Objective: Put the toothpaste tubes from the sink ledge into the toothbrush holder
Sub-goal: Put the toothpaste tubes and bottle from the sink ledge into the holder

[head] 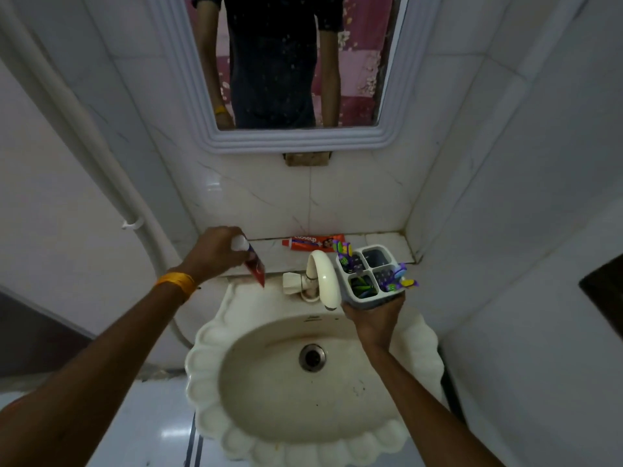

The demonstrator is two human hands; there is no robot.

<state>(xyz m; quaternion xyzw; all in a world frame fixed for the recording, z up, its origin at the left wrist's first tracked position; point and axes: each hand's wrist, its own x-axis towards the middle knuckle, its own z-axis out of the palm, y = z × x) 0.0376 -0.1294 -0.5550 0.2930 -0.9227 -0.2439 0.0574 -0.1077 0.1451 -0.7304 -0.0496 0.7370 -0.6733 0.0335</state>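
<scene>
A red toothpaste tube with a white cap (253, 261) is gripped by the left hand (215, 252) above the sink's back edge. The grey four-compartment plastic toothbrush holder (369, 276) is clasped from below by the right hand (376, 315), beside the cream tap (325, 278). A second orange-red toothpaste tube (313, 243) lies flat on the white tiled ledge (384, 242).

A small home bathroom is showing itself here: a scalloped ceramic basin (313, 392) with a curved tap (325, 278) is sitting below a framed wall mirror (290, 62), glossy white tiles (269, 197) are lining the walls, and a toothbrush holder (371, 274) is crowding the sink.
</scene>
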